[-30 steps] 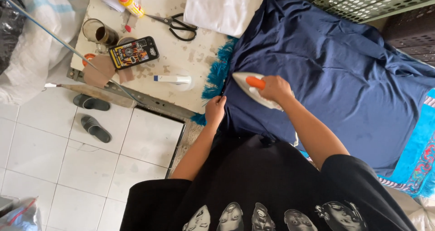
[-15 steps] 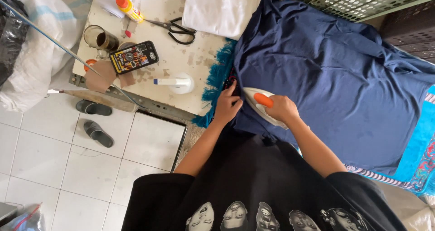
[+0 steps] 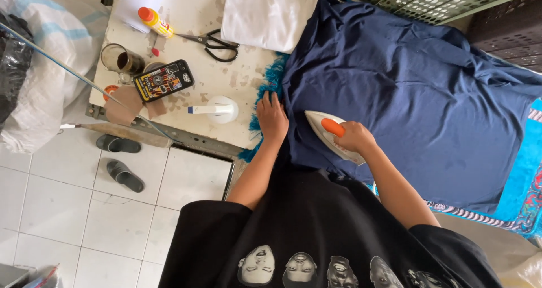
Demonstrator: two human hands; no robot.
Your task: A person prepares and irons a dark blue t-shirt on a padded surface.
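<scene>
**Iron at the garment's edge**

The right hand (image 3: 354, 138) closes around the orange handle of the white iron (image 3: 330, 134), which points toward the left hand (image 3: 272, 117). That hand lies flat, fingers spread, on the navy garment (image 3: 418, 101) just beside it.

A home ironing corner or small garment workroom is showing here: a navy garment (image 3: 418, 96) is lying spread over a padded surface, with a white and orange iron (image 3: 330, 134) resting on it. Just beside the garment, a worn, stained worktable (image 3: 226, 76) is holding scissors (image 3: 214, 44). Beyond the table, sandals (image 3: 121, 161) are sitting on white floor tiles (image 3: 56, 209).
</scene>
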